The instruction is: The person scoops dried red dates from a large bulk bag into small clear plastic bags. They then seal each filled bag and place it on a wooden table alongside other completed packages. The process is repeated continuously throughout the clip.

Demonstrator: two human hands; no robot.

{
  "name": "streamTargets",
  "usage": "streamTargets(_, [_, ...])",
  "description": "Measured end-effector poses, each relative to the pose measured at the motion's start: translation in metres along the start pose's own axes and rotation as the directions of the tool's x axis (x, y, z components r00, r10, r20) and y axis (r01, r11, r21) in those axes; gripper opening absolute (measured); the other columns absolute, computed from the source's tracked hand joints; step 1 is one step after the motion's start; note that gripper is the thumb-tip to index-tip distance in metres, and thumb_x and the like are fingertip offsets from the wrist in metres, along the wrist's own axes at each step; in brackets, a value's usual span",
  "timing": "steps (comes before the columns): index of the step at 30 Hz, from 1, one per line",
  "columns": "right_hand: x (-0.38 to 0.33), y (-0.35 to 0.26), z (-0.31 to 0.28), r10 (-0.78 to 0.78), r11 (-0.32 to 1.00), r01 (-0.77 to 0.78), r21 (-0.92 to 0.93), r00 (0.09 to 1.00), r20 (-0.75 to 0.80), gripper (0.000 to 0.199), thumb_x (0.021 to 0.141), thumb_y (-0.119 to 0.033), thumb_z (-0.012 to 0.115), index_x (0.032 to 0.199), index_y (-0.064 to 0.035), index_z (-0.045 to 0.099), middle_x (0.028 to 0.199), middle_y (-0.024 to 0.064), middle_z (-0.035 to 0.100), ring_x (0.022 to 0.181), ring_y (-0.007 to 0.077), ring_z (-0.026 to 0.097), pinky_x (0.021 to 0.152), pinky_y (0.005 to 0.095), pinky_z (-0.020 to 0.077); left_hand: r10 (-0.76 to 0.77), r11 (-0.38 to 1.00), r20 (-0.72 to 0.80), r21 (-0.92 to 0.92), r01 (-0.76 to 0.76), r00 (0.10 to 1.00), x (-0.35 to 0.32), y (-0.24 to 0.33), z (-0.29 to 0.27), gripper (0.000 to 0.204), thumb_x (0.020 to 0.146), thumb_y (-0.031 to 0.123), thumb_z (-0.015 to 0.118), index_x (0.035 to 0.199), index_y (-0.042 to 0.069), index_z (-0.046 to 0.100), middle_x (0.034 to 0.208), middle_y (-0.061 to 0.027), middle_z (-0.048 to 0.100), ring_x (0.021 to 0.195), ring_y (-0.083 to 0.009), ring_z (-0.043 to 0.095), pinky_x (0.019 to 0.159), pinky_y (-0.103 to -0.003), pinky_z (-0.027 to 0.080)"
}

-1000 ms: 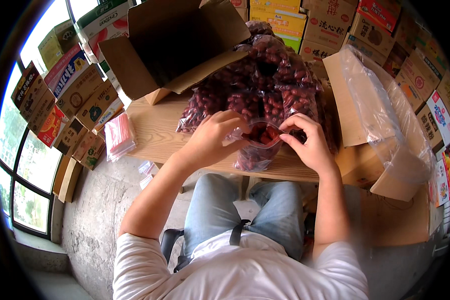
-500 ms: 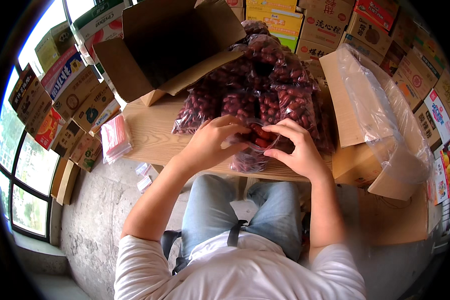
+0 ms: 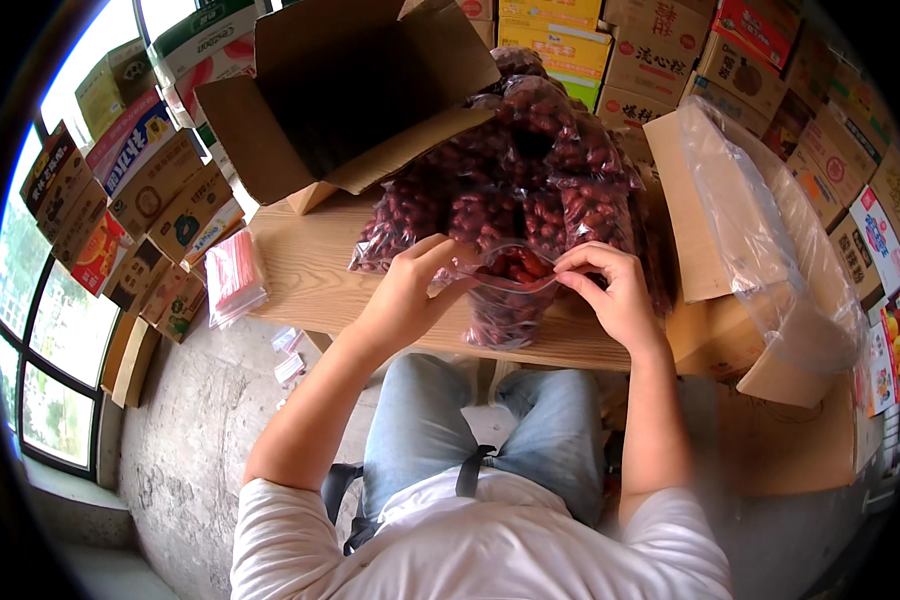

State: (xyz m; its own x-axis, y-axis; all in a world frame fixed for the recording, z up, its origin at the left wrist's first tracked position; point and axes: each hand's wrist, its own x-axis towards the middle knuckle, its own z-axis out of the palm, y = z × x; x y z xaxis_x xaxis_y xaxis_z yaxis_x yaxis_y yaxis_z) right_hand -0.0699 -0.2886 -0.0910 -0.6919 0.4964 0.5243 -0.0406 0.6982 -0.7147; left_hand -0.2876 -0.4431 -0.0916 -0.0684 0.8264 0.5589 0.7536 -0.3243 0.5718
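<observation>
A clear zip bag of red dates (image 3: 505, 315) stands at the table's near edge, its mouth spread wide and dates showing inside. My left hand (image 3: 425, 280) pinches the left end of the bag's rim between thumb and fingers. On the opposite end, my right hand (image 3: 605, 285) grips the rim in the same way. Right behind the bag rises a pile of filled date bags (image 3: 545, 150), stacked several layers high.
The wooden table (image 3: 305, 250) carries a pack of flat, red-edged empty bags (image 3: 235, 275) at its left. An opened carton (image 3: 270, 140) lies tipped behind it. To the right stands a carton with a plastic liner (image 3: 760, 220). Stacked boxes (image 3: 650, 60) line the back.
My hands have drawn apart, the right one moving outward, and the bag's mouth has stretched from a bunched opening to a wide one. The bag's dates show more plainly.
</observation>
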Motion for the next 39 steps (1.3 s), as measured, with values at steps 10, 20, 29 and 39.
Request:
streamTargets(10, [-0.001,0.005,0.006,0.015,0.999,-0.012,0.052,0.998,-0.057,0.005,0.079,0.002,0.07,0.082,0.0039,0.067,0.078,0.0075,0.068,0.072,0.0136,0.063,0.067,0.0249,0.0477,0.023,1.0,-0.01,-0.003,-0.023,1.0,-0.001,-0.002,0.0,0.009,0.079,-0.001,0.07,0.086,0.0,0.065,0.087,-0.0105,0.063,0.082,-0.0255,0.062,0.071,-0.034,0.05])
streamTargets(20, [0.0,-0.017,0.008,-0.107,0.994,0.104,-0.025,0.978,-0.181,0.007,0.078,0.006,0.068,0.082,0.0051,0.063,0.076,0.0097,0.065,0.07,0.0162,0.062,0.063,0.0265,0.0467,0.173,0.951,-0.1,0.277,-0.14,0.98,0.003,-0.001,0.0,0.01,0.075,0.001,0.069,0.081,0.008,0.065,0.081,-0.003,0.064,0.078,-0.0242,0.059,0.073,-0.034,0.042])
streamTargets(29, [0.0,-0.011,0.018,-0.181,0.983,0.183,-0.022,0.941,-0.287,0.007,0.078,0.006,0.068,0.082,0.0049,0.063,0.077,0.0108,0.066,0.069,0.0174,0.063,0.062,0.0269,0.0474,0.202,0.945,-0.218,0.298,-0.132,0.955,-0.001,-0.002,0.004,0.009,0.076,0.003,0.07,0.081,0.009,0.065,0.082,-0.0019,0.064,0.077,-0.023,0.06,0.074,-0.034,0.04])
streamTargets(39, [0.0,-0.003,0.013,-0.083,0.995,0.074,-0.06,0.983,-0.161,0.006,0.078,0.006,0.067,0.082,0.0055,0.063,0.077,0.0115,0.066,0.07,0.0185,0.064,0.066,0.0277,0.0486,0.055,0.979,-0.07,0.2,-0.04,0.996,0.001,-0.011,0.003,0.011,0.076,0.002,0.072,0.083,0.004,0.064,0.084,-0.0075,0.064,0.08,-0.0261,0.062,0.073,-0.036,0.047])
